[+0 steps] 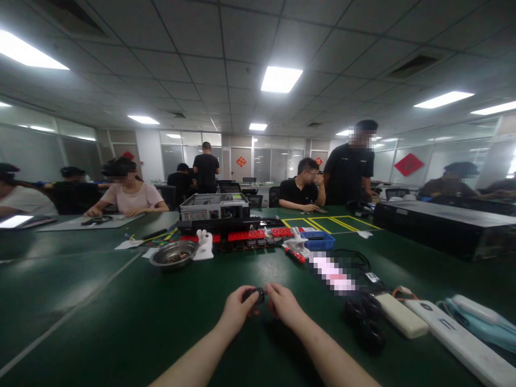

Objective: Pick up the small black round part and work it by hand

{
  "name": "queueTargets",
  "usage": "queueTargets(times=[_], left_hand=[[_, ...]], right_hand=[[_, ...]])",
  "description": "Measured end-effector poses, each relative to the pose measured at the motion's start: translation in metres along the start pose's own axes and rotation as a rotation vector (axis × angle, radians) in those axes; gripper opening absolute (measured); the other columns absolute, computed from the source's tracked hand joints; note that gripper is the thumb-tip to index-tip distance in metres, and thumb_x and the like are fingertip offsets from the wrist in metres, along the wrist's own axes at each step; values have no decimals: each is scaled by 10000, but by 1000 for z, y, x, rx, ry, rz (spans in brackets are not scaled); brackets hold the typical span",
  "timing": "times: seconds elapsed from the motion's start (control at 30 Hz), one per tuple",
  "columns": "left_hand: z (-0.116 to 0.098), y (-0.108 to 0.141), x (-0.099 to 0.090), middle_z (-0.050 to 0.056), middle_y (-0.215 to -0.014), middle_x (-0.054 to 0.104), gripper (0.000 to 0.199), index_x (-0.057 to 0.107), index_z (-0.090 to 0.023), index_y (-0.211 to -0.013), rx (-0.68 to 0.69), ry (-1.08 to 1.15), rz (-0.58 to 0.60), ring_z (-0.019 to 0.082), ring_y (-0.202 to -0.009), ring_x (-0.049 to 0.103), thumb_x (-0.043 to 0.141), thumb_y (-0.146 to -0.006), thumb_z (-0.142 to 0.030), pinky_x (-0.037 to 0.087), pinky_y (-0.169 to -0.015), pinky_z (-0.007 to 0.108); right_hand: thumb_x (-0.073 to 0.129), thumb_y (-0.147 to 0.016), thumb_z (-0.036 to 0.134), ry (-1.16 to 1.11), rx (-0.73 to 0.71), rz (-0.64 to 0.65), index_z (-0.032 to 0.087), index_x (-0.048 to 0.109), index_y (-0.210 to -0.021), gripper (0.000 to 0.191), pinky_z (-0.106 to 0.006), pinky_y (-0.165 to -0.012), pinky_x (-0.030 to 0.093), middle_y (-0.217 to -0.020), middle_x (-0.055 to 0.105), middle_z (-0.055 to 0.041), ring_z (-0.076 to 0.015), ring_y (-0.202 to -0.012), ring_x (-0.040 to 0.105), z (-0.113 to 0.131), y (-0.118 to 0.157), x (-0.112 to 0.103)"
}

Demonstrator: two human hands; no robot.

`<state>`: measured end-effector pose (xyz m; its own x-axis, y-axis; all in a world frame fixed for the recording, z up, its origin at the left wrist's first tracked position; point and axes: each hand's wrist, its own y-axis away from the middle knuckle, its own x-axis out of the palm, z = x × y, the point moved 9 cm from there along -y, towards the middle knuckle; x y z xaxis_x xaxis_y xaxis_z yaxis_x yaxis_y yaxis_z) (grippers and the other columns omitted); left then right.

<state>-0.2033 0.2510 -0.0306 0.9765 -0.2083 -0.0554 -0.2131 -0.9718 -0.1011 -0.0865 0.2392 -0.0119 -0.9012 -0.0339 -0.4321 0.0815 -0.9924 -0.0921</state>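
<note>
Low over the green table, my left hand is closed round a small black object. Its exact kind is too small to make out. Just beside its right end, my right hand has its fingers pinched together, and what they hold, if anything, is hidden. Beyond the hands lies a row of red and black parts. A steel bowl with small brass-coloured pieces stands to the left. A red-handled screwdriver lies ahead to the right.
White holders and a blue bin stand beyond. An opened metal computer case is farther back. On the right are black cables, a cream block, a white power bank and a large black case. Several people sit or stand around.
</note>
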Motion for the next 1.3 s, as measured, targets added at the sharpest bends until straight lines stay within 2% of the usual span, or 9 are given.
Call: queueTargets(times=[0.2,0.4,0.57,0.67,0.8,1.03,1.13,1.2,1.3], left_hand=[[-4,2,2,43,-708,600,397,515,-109,-882,25,-8,31,116,-470,553,538,-642,-425,386,-421,206],[4,-3,1,46,-682,604,403,515,-98,-838,-37,40,31,108,-439,547,516,-645,-451,354,-389,191],[5,-4,0,36,-639,602,362,519,-104,-804,-45,43,30,111,-442,551,528,-642,-427,356,-394,188],[4,-3,0,34,-655,598,347,516,-110,-813,-39,26,16,113,-458,556,535,-642,-411,368,-401,187],[1,0,0,37,-683,595,361,512,-111,-843,-6,-10,6,116,-465,558,540,-640,-408,394,-414,198],[2,0,0,42,-713,597,390,508,-115,-863,-11,0,8,107,-450,553,533,-640,-435,386,-402,193],[4,-2,0,45,-700,600,406,510,-109,-855,-27,24,5,106,-441,549,528,-638,-452,370,-391,190],[4,-2,0,45,-668,603,409,512,-104,-841,-43,45,13,106,-441,548,526,-635,-458,369,-395,188],[4,-2,0,41,-634,600,405,508,-101,-831,-53,66,12,105,-440,549,545,-622,-446,362,-394,181]], right_hand=[[396,-798,306,16,14,47,141,465,-606,262,-165,-377,287,-431,414,48,-62,-372,397,-3,-2,5],[432,-758,213,-96,-28,119,128,501,-752,110,-158,-366,295,-475,429,52,-60,-386,392,8,2,10],[470,-726,193,-96,-62,125,125,505,-880,172,-158,-382,312,-517,456,45,-69,-421,426,12,3,10],[430,-768,282,-88,-42,100,133,504,-802,170,-164,-373,305,-464,426,53,-68,-384,406,7,1,9],[336,-810,379,-41,11,45,141,480,-663,315,-172,-370,296,-412,402,49,-70,-354,393,-1,-1,7],[371,-803,343,-5,44,95,147,459,-614,287,-169,-354,289,-418,404,48,-71,-354,395,-10,-4,12],[409,-791,300,-11,16,115,137,491,-670,219,-167,-367,296,-440,419,50,-67,-367,398,-5,-3,12],[434,-774,234,-28,-31,135,130,513,-771,130,-167,-393,315,-468,435,52,-64,-385,406,5,0,11],[466,-738,156,-27,-100,156,125,509,-907,177,-167,-433,338,-504,455,53,-63,-418,427,18,5,9]])
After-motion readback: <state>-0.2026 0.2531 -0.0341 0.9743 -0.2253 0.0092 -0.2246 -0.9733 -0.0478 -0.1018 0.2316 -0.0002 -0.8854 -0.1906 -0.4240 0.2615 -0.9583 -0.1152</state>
